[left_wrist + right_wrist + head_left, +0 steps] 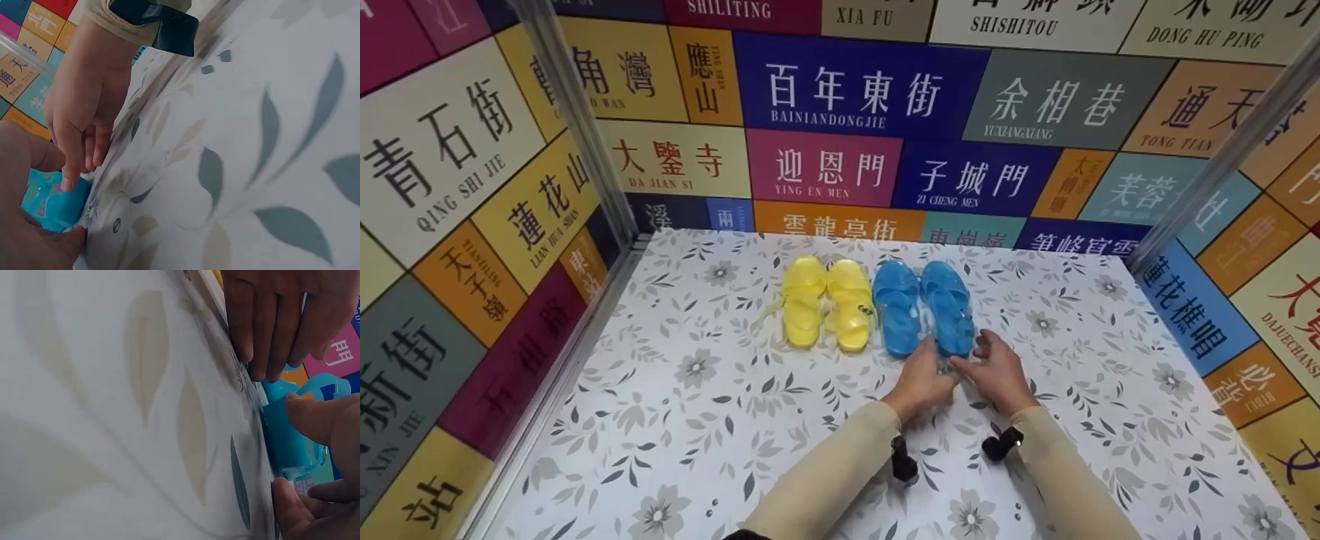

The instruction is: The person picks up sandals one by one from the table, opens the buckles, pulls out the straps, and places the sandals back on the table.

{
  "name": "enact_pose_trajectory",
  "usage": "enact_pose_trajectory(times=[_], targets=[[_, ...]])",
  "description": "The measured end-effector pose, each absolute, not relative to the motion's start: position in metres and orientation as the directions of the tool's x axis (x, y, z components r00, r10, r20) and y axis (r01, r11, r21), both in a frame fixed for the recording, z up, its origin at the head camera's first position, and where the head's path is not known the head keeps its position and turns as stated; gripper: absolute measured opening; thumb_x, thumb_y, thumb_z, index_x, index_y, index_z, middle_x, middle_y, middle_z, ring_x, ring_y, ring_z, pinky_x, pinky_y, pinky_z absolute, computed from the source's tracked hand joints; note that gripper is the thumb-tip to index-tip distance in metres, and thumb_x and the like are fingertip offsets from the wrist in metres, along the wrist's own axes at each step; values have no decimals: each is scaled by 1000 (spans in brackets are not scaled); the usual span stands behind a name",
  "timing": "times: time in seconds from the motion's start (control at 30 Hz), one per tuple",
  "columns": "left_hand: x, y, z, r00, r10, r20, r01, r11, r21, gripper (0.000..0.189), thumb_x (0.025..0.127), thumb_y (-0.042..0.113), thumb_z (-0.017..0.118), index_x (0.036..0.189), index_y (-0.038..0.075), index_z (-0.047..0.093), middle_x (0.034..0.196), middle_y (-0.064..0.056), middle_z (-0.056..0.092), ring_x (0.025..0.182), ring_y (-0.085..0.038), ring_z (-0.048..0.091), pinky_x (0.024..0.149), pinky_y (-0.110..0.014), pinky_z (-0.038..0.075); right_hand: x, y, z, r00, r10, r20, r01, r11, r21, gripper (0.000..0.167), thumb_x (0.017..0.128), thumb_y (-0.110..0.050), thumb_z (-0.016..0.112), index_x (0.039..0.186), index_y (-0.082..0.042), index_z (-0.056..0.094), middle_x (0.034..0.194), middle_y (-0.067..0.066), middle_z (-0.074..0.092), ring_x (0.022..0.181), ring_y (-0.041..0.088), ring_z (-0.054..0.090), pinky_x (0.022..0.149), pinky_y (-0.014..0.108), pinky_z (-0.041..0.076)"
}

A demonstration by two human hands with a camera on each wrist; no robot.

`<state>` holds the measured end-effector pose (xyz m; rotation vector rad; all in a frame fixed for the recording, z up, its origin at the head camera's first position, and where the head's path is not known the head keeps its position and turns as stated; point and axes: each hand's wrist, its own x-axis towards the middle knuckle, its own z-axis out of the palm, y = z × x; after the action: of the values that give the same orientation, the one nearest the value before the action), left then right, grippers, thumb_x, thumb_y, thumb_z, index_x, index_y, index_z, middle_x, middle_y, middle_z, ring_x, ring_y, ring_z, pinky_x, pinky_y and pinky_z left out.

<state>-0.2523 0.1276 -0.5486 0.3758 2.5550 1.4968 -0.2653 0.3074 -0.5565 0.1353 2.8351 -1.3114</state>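
Note:
A pair of blue sandals stands side by side on the patterned sheet, toes away from me: the left blue sandal (900, 307) and the right blue sandal (949, 304). At the heel end of the pair is my left hand (926, 381), fingers fairly straight and right at the heels. My right hand (999, 369) holds the heel of the right sandal, its thumb (315, 417) against the blue plastic and the other fingers at the outer side. Left of the blue pair, a yellow sandal (802, 300) and a second yellow sandal (849, 304) stand parallel.
A white sheet (697, 427) with grey flowers and leaves covers the surface. Colourful panels with street names (855, 90) rise behind it and on both sides. Metal posts (577, 120) stand at the back corners. Both wrists carry small black devices (904, 459) over beige sleeves.

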Motion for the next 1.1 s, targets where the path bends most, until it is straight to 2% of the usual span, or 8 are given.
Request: enact_pose_trajectory(times=[0.17,0.37,0.57,0.73,0.87,0.97,1.1], targets=[[-264,134,-549,-961,263,-87,14,361,932,84,94,10,67,165,-2,23,170,-16,30,157,-24,27,126,-34,27,-273,306,-557,-999,43,-28,49,627,-777,93,94,-28,80,161,7,26,147,33,53,135,46,54,115,56,42],[-272,138,-551,-953,261,-155,-75,290,954,79,100,16,64,166,2,22,172,-12,27,159,-22,23,128,-35,22,-278,306,-560,-1000,2,0,1,604,-797,78,95,-17,79,158,2,38,144,30,59,130,44,59,112,55,45],[-272,140,-553,-951,289,-110,-26,280,960,77,100,14,63,166,3,24,171,-12,31,157,-22,26,126,-34,26,-280,301,-558,-1000,12,-17,21,570,-821,73,97,-11,75,156,5,38,145,32,56,131,45,57,113,55,45],[-265,142,-552,-956,292,-42,38,262,964,80,97,10,64,165,0,25,167,-15,36,154,-22,32,124,-32,31,-278,300,-555,-998,57,-30,57,553,-831,73,94,-8,78,153,9,38,143,34,56,129,45,58,110,53,47],[-258,139,-553,-953,302,13,101,278,955,79,94,10,65,163,-2,29,162,-18,44,149,-24,41,120,-32,37,-271,298,-554,-997,66,-35,66,555,-829,75,93,-8,79,152,11,38,144,35,55,128,45,59,109,53,48],[-254,136,-554,-950,308,50,141,279,950,75,92,10,68,160,0,37,153,-17,55,141,-24,51,114,-30,43,-265,297,-555,-998,60,-29,58,569,-820,75,92,-7,79,151,12,37,143,36,55,127,46,59,109,53,48],[-246,131,-555,-946,317,71,166,283,945,73,90,10,70,157,1,43,145,-15,62,133,-23,57,109,-29,47,-254,295,-557,-997,63,-41,69,563,-824,77,93,-8,79,152,12,35,141,36,55,126,46,60,107,53,50]])
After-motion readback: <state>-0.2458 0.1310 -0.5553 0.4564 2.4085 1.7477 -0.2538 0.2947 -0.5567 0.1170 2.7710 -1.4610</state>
